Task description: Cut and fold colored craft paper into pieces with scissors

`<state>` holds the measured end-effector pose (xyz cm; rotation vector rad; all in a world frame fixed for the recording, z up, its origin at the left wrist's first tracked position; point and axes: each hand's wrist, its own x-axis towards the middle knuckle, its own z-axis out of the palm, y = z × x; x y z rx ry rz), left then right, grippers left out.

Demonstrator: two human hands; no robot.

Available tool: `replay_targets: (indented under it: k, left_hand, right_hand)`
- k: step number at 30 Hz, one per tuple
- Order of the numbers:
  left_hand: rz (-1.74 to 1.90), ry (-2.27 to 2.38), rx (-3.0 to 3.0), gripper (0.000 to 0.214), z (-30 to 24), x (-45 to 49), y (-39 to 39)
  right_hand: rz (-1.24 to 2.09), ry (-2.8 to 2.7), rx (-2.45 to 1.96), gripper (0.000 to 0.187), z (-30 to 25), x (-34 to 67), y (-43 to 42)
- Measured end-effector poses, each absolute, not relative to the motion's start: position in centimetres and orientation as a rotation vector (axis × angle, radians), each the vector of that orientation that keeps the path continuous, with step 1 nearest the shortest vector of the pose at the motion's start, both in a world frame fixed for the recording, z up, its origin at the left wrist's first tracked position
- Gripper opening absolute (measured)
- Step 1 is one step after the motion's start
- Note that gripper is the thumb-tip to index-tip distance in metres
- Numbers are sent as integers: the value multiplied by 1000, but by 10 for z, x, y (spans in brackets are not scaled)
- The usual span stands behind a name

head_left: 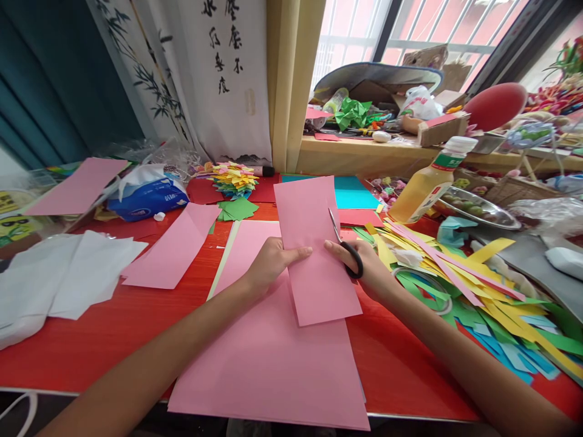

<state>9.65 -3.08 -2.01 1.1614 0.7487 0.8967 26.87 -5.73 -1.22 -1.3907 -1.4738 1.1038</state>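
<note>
My left hand point(268, 264) pinches the left edge of a pink paper strip point(319, 291), its thumb flat on the front. On the strip's right edge, the thumb of my right hand point(364, 261) presses too, while a pair of black-handled scissors point(354, 260) hangs on that same hand with the blades pointing up. The strip is tilted up above a stack of larger pink sheets point(268, 376) on the red table. Fingers behind the strip are hidden.
Cut pink pieces point(175, 249), white sheets point(86, 273) and a blue tissue pack point(148, 197) lie left. On the right are coloured paper scraps point(492, 297), a tape roll point(423, 288) and a juice bottle point(428, 182). A folded-paper ornament point(234, 179) stands behind.
</note>
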Motion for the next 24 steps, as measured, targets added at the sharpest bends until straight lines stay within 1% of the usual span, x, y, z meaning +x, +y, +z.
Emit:
replay_targets:
  k: [7,13,18,24]
  left_hand:
    - [833,688,1139,30,-21,99,-34]
    - [851,696,1138,31,-22,98,-34]
    - [809,702,1135,30,-22,100,-35]
    - [807,695,1127,32,-24,101,-35]
  right_hand:
    - [1101,-1498,-1367,50,-10,271,-58]
    - [1114,-1404,-1364,49,-11,269,-57]
    - [1080,-1476,-1382,49,-9,270,-58]
    - [1081,-1421,-1351,50,-11,270,-56]
